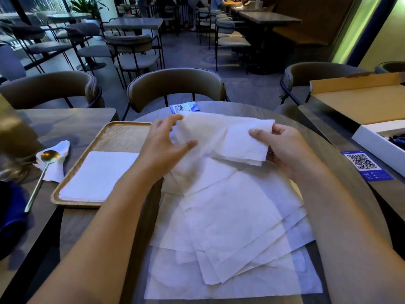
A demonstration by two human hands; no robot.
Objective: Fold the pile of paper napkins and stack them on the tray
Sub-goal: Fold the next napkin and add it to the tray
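A white paper napkin (pixel 221 137) is lifted off the table between both hands, partly doubled over at its right end. My left hand (pixel 163 145) pinches its left edge with fingers spread. My right hand (pixel 282 148) grips the folded right end between thumb and fingers. Below them a loose pile of unfolded white napkins (pixel 232 233) lies fanned out on the round table. To the left sits a wooden tray (pixel 109 132) carrying a neat stack of folded napkins (pixel 98 176) in its near half.
A gold spoon (pixel 41 174) rests on a crumpled napkin left of the tray. QR-code cards (pixel 365 164) lie at the right and far table edge. An open cardboard box (pixel 361 102) stands at the right. Chairs ring the table.
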